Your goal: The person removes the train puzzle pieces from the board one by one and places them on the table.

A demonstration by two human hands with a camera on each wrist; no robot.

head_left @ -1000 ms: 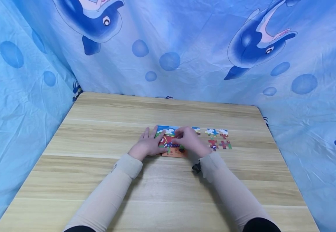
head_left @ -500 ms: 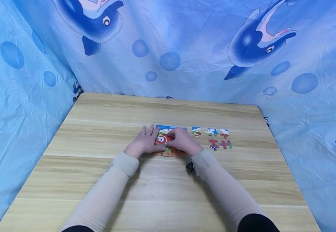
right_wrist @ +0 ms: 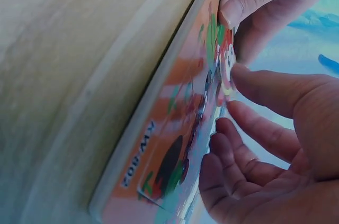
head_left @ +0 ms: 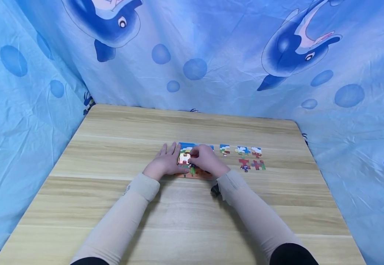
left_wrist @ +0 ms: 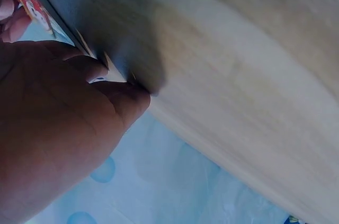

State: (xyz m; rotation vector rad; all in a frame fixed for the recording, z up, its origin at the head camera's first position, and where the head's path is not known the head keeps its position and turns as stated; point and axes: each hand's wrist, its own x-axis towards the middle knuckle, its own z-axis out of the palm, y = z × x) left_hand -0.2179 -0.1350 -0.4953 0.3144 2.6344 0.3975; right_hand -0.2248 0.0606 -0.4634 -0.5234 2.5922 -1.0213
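Note:
A colourful jigsaw board (head_left: 196,174) with blue sky and orange ground lies mid-table, partly hidden by both hands. My left hand (head_left: 163,164) rests along its left edge, fingers spread and straight, thumb over the lower part. My right hand (head_left: 207,160) is over the board's middle. Its thumb and index finger pinch the right edge of a red jigsaw piece (head_left: 184,158), which catches bright glare. In the right wrist view this piece (right_wrist: 226,78) lies close to the board's surface, beside the left thumb; whether it is fully seated I cannot tell.
Several loose jigsaw pieces lie right of the board, among them a sky piece (head_left: 224,149), a cloud piece (head_left: 242,150) and a red piece (head_left: 244,165). The wooden table (head_left: 185,228) backs onto a blue dolphin-print curtain (head_left: 218,84).
My right hand has moved left across the board with the red piece, which showed an eyed face and now shows glare. My left hand has shifted slightly left and is still there.

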